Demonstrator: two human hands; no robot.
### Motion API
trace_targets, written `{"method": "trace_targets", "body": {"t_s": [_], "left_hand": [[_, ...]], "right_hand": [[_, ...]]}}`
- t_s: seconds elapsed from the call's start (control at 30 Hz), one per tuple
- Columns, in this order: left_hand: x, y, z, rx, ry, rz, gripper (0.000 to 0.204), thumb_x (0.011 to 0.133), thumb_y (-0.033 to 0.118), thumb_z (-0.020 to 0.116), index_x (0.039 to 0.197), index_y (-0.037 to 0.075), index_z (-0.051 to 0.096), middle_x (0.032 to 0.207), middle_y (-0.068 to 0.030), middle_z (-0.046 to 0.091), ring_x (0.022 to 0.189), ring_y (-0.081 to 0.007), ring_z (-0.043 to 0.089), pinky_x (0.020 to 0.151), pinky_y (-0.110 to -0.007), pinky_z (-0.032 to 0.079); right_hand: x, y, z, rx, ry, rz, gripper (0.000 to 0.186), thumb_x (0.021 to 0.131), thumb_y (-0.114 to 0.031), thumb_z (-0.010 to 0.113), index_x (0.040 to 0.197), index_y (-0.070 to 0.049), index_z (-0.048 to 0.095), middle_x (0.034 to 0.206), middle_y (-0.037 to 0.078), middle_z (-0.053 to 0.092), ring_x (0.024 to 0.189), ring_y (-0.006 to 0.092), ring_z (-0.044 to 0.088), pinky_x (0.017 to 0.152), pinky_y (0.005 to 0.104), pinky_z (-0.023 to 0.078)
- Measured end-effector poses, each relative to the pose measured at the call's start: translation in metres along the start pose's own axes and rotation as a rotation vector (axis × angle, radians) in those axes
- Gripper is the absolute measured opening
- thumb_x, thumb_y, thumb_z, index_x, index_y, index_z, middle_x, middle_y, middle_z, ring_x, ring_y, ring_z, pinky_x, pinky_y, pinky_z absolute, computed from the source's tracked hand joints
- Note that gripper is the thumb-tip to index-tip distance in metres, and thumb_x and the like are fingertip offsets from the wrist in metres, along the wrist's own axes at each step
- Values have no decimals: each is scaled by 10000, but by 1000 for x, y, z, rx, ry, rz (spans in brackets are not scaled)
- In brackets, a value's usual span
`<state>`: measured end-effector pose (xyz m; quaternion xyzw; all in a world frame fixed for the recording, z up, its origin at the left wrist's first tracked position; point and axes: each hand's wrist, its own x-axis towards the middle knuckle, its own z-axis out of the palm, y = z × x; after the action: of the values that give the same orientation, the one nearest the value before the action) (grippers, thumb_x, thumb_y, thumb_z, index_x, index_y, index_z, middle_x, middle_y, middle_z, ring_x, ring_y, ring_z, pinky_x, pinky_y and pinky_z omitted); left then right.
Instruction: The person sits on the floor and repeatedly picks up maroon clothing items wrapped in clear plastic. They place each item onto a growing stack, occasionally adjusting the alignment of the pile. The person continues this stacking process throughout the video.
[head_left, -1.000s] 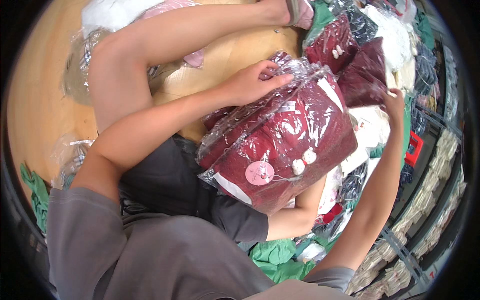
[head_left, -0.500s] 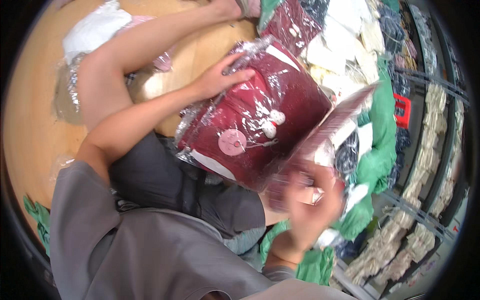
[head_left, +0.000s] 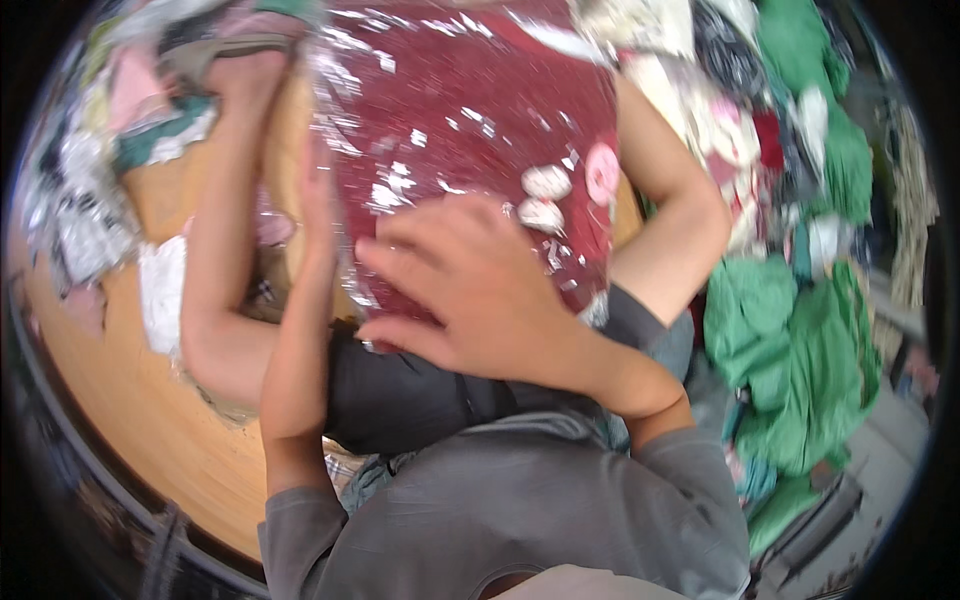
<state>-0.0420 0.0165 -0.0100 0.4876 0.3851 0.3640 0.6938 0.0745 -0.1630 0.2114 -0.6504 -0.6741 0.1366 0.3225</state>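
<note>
A clear-bagged maroon knit garment (head_left: pixel 470 110), with a pink round tag (head_left: pixel 601 172) and two small white ornaments (head_left: pixel 545 197), is upright over my lap. My right hand (head_left: pixel 455 280) lies across its lower front, fingers spread and slightly blurred. My left hand (head_left: pixel 318 205) is at the bag's left edge, its fingers partly hidden, so I cannot tell whether they grip it.
My bare legs (head_left: pixel 230 320) surround the bag on a wooden surface (head_left: pixel 150 430). Mixed garments and plastic bags (head_left: pixel 90 200) lie at the left; white bundles (head_left: pixel 670 90) and green sacks (head_left: pixel 800 380) are at the right. A dark edge (head_left: pixel 90 460) curves along the lower left.
The view has swung rightward. The maroon bag has turned upright and moved up. My right hand has moved from the right side onto the bag's front, and my left hand to its left edge.
</note>
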Motion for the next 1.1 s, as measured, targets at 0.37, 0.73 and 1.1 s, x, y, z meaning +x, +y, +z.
{"method": "trace_targets", "body": {"t_s": [0.37, 0.73, 1.1], "left_hand": [[-36, 42, 33, -89, -50, -60, 1041, 952, 808, 367, 1631, 37, 199, 1630, -159, 325, 1467, -299, 381, 1201, -452, 369], [-2, 3, -24, -4, -116, 20, 682, 1029, 400, 546, 1556, 5, 369, 1488, -126, 511, 1335, -242, 510, 1150, -404, 394], [-9, 66, 43, 140, -94, 110, 629, 997, 135, 685, 1526, -63, 409, 1492, -125, 528, 1363, -203, 487, 1159, -340, 353]], "right_hand": [[-72, 125, -30, 673, 440, 822, 703, 975, -285, 751, 1520, 24, 431, 1373, 136, 612, 1239, 162, 581, 1055, 331, 459], [-42, 160, -28, 631, 394, 711, 754, 1017, -395, 671, 1563, 27, 367, 1389, 162, 608, 1263, 203, 581, 1089, 342, 430], [-38, 163, -27, 746, 466, 672, 578, 1062, -295, 613, 1512, 27, 448, 1349, 108, 634, 1224, 152, 587, 1061, 312, 445]]}}
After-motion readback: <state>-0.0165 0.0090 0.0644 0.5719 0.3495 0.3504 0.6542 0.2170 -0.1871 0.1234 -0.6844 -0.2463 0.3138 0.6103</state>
